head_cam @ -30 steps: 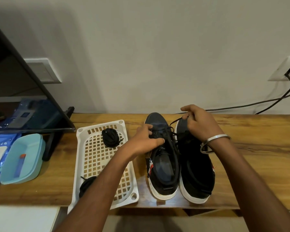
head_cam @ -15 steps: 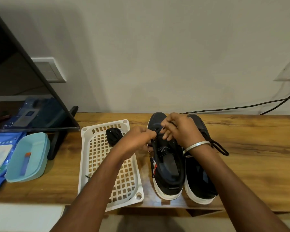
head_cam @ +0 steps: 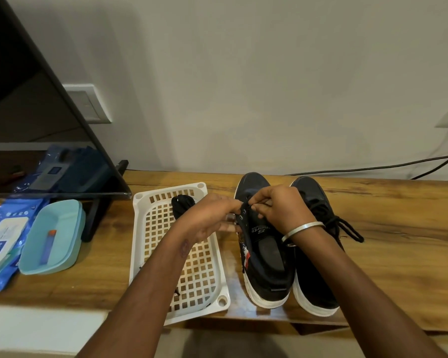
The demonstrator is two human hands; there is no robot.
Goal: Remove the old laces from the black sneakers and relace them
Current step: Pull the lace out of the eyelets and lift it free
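Pinching sneaker (head_cam: 263, 249) eyelets, both hands (head_cam: 246, 213)

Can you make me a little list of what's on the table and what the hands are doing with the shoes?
left shoe: laces out near the tongue, both hands on it
right shoe: still laced
left hand: holds the shoe's side
right hand: pinches the lace at an eyelet
white basket: beside the shoes, black lace bundle inside
blue tray: far left
table: wooden
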